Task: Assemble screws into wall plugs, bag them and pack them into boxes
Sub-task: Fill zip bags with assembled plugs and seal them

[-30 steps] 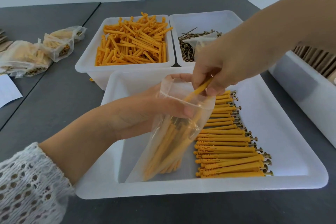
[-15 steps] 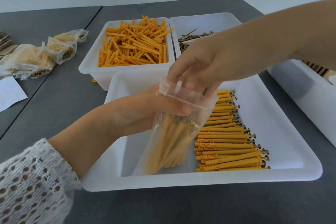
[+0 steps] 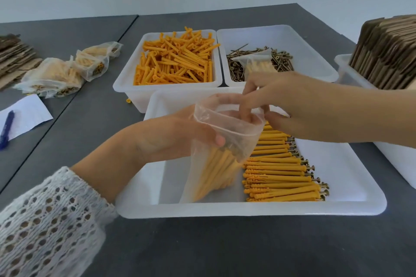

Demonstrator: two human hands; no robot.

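My left hand (image 3: pixel 180 132) grips a clear plastic bag (image 3: pixel 227 128) near its open mouth and holds it upright over the front white tray (image 3: pixel 247 211). Several orange wall plugs with screws (image 3: pixel 216 166) stand inside the bag. My right hand (image 3: pixel 286 105) hovers at the bag's mouth; two fingertips dip just inside the rim and the thumb stays outside. I see no plug in its fingers. A row of assembled plugs (image 3: pixel 281 177) lies in the tray to the right of the bag.
Behind the tray stand a bin of loose orange plugs (image 3: pixel 177 60) and a bin of screws (image 3: pixel 281 60) with a bag lying in it. Filled bags (image 3: pixel 51 76), flat cardboard (image 3: pixel 13 56), paper (image 3: pixel 29 110) and a pen (image 3: pixel 6 128) lie left. Folded boxes (image 3: pixel 387 51) stand right.
My right hand pushed an assembled plug down into the bag and let go of it; its fingers are now empty at the bag's mouth. My left hand kept holding the bag.
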